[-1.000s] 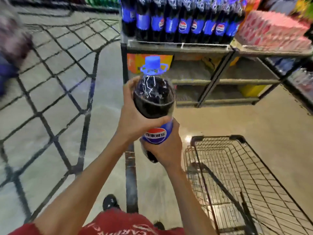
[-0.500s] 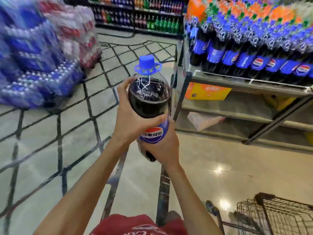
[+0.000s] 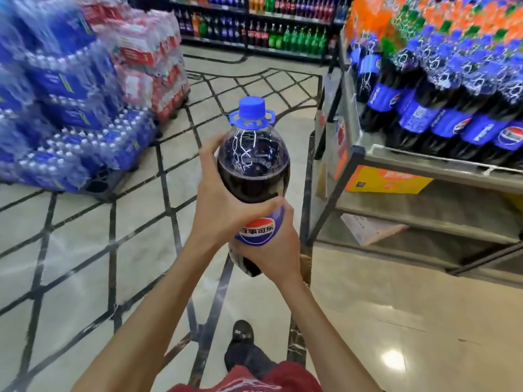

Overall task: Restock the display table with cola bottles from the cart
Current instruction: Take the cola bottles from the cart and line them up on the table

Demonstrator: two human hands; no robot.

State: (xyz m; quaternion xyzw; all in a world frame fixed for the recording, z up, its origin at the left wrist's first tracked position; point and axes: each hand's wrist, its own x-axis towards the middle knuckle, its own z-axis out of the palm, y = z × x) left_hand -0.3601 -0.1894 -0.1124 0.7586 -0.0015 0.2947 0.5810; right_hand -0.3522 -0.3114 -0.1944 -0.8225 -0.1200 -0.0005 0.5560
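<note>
My L hand & R hand stay curled round cola bottle; display table now nearer, right of bottle, so placing's nxt.

Wearer's body only, head view. Left hand and right hand are bare. Left forearm and right forearm are also uncovered down to the lower frame edge. Red top at bottom centre, cut off by the frame. White print runs across it; lettering partly in view, not legible. One leg is visible in dark trousers; cannot tell which leg. Black shoe with rounded toe and a small pale mark on the upper, too small to read.
</note>
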